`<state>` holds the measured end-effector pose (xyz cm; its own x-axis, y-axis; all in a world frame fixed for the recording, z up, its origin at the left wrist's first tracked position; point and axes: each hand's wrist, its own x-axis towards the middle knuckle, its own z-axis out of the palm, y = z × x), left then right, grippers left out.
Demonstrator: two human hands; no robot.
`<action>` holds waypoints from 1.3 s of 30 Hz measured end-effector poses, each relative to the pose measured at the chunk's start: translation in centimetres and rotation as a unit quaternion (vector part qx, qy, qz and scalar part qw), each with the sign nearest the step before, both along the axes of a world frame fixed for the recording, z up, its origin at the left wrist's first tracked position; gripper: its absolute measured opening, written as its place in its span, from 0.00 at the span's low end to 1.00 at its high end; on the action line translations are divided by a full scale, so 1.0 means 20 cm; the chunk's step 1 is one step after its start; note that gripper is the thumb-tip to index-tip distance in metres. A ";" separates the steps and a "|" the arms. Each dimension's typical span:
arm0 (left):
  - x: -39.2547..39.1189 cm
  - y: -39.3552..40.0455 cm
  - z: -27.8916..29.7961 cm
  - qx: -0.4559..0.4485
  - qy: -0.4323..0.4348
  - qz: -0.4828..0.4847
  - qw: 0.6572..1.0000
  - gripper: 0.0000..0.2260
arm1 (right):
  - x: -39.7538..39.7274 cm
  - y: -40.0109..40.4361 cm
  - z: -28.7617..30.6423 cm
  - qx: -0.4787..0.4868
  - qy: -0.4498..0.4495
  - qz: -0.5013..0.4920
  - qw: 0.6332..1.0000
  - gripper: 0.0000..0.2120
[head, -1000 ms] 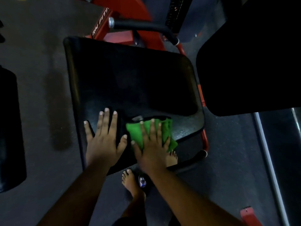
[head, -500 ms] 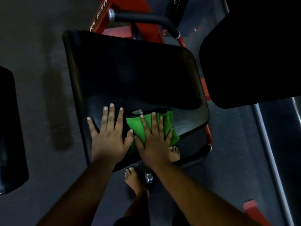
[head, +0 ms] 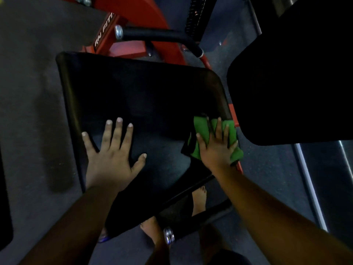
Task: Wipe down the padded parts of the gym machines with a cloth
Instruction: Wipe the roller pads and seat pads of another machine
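Note:
A black padded seat [head: 145, 100] of a red-framed gym machine fills the middle of the head view. My left hand [head: 111, 155] lies flat on the pad's near left part, fingers spread, holding nothing. My right hand [head: 216, 148] presses a folded green cloth [head: 200, 129] against the pad's right edge, fingers spread over it. Part of the cloth hangs over the edge by the red frame.
A second black pad [head: 296, 83] rises close on the right. A black handle bar [head: 158, 35] with a metal end and the red frame [head: 137, 18] sit beyond the seat. Another dark pad [head: 3, 207] is at the left edge. Bare feet [head: 198, 199] stand below the seat on grey floor.
My right hand has slid the green cloth from the pad's near middle to its right edge. My left hand stays flat on the pad.

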<state>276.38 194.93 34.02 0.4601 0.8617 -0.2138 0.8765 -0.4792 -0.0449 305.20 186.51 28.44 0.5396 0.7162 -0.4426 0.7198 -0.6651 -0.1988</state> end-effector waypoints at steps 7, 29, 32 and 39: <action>0.02 0.01 0.02 -0.009 0.018 -0.002 1.000 0.39 | 0.02 0.31 -0.01 0.028 -0.026 0.012 0.999 0.35; 0.00 0.01 0.02 -0.002 0.033 -0.011 0.999 0.39 | 0.07 0.20 -0.06 0.013 -0.053 -0.071 0.996 0.34; 0.00 0.01 0.00 0.008 0.020 -0.014 1.000 0.39 | 0.13 0.65 -0.09 0.022 -0.015 -0.200 0.979 0.38; 0.02 0.02 0.05 -0.004 0.032 -0.011 0.999 0.39 | -0.25 0.25 0.06 0.054 0.016 0.204 0.977 0.37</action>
